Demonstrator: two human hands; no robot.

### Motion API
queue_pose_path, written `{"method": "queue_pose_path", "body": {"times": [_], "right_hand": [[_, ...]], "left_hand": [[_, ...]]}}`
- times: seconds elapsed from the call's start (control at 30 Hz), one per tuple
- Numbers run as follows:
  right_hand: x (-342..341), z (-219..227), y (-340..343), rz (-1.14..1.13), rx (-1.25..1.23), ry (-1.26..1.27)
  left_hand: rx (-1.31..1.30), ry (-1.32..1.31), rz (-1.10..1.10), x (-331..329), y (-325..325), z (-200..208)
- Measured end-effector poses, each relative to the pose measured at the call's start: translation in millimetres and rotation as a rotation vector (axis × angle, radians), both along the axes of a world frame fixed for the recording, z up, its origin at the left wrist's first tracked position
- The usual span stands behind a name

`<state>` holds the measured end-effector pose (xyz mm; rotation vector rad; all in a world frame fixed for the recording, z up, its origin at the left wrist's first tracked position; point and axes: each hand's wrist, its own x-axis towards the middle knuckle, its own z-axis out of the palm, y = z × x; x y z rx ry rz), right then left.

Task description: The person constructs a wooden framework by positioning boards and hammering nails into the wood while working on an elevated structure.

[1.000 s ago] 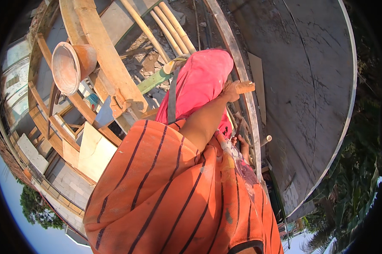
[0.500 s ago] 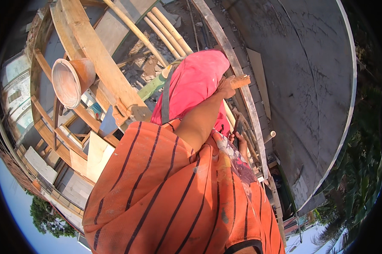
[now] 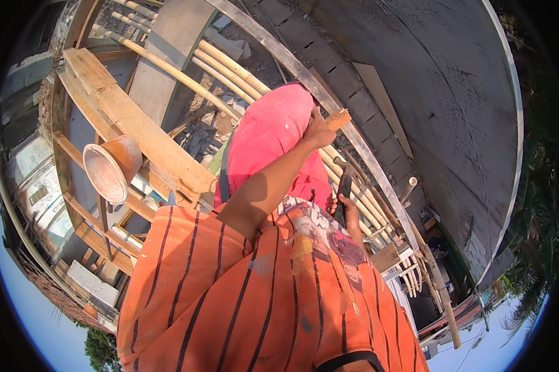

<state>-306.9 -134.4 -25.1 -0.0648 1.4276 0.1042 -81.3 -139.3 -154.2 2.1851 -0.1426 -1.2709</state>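
Observation:
My left hand reaches across my pink-trousered leg and is closed round a short piece of wood. The wood's rough orange-brown end sticks out beyond my fingers, beside a long narrow board edge. Closer to my body, my right hand grips the dark handle of a hammer. The hammer's head points away from me, over several bamboo poles. A small dark nail-like thing shows against the pink cloth; I cannot tell what holds it.
A clay-coloured bucket stands at the left by a thick wooden beam. A handsaw's wooden handle lies at the beam's near end. Bamboo poles cross above rubble. A long board runs along the grey wall.
My view has shifted, and the bucket and beams sit lower. My right hand and the hammer, mostly hidden before, now show clearly. My left hand keeps its hold on the wood.

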Motion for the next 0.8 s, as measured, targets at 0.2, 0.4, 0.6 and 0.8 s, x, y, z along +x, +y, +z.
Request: {"method": "queue_pose_path", "body": {"times": [0.2,0.4,0.6,0.8], "right_hand": [[18,24,17,-0.018,-0.182,0.071],[27,41,15,0.059,-0.285,0.068],[52,70,-7,0.112,-0.451,0.125],[50,53,-30,0.384,-0.689,0.265]], "left_hand": [[-0.153,-0.018,0.009,36,-7,29],[-0.49,0.237,0.231,70,-36,-3],[-0.501,0.354,0.046,88,-79,-15],[-0.411,0.33,-0.243,79,-103,-18]]}}
